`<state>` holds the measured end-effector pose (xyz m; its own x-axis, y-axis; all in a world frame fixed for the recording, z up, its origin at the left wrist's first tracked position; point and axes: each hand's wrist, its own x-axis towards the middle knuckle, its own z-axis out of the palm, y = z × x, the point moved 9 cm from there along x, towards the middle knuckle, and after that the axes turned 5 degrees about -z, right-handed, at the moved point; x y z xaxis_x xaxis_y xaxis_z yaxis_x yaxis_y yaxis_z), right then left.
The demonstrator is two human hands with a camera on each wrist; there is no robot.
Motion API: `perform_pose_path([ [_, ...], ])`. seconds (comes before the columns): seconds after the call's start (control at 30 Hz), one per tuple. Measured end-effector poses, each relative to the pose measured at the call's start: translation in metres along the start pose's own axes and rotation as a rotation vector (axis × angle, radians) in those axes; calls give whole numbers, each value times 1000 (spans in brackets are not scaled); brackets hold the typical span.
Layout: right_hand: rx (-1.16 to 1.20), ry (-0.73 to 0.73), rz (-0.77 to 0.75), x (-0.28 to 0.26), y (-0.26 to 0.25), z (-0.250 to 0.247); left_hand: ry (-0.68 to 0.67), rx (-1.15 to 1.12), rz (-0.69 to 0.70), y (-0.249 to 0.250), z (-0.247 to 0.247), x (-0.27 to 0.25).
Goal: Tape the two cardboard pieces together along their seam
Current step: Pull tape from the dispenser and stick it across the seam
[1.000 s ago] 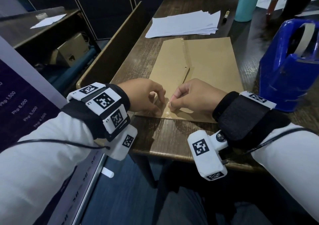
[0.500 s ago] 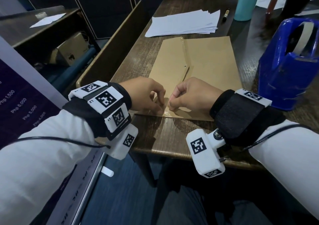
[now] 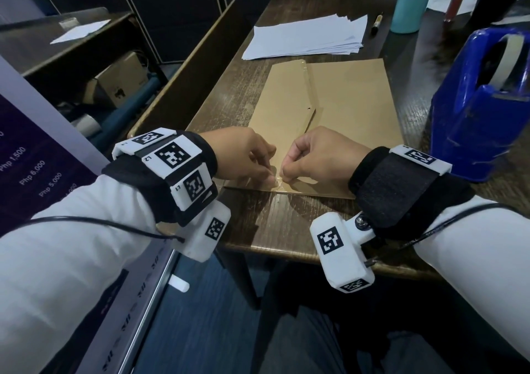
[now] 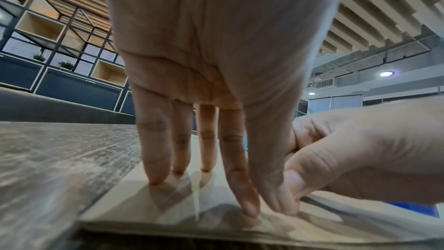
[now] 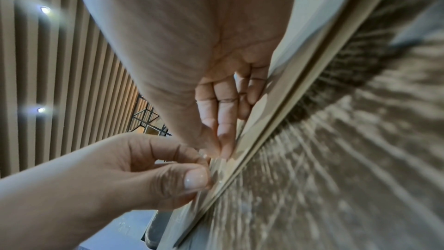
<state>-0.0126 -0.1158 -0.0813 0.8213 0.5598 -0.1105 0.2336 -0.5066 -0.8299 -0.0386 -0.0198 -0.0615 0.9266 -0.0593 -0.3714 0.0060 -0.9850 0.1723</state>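
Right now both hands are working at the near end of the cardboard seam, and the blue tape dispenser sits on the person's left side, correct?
Not quite. The head view shows the blue tape dispenser on the person's right side, not the left. The rest holds: the left hand and right hand meet at the near end of the cardboard seam.

"Php 1,500", "Php 6,000", "Php 5,000", seemingly prices, on purple banner (image 3: 34, 172)
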Motion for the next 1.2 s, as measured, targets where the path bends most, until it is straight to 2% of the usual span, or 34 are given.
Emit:
perform_pose_path([
  [0.47, -21, -24, -4, 0, -1, 2, 54, 174, -72, 0, -2, 5],
  [0.7, -42, -32, 6, 0, -2, 2, 35, 233, -128, -1, -5, 11],
  [1.2, -140, -16, -19, 6, -5, -2, 48, 208, -98, 7, -10, 13],
])
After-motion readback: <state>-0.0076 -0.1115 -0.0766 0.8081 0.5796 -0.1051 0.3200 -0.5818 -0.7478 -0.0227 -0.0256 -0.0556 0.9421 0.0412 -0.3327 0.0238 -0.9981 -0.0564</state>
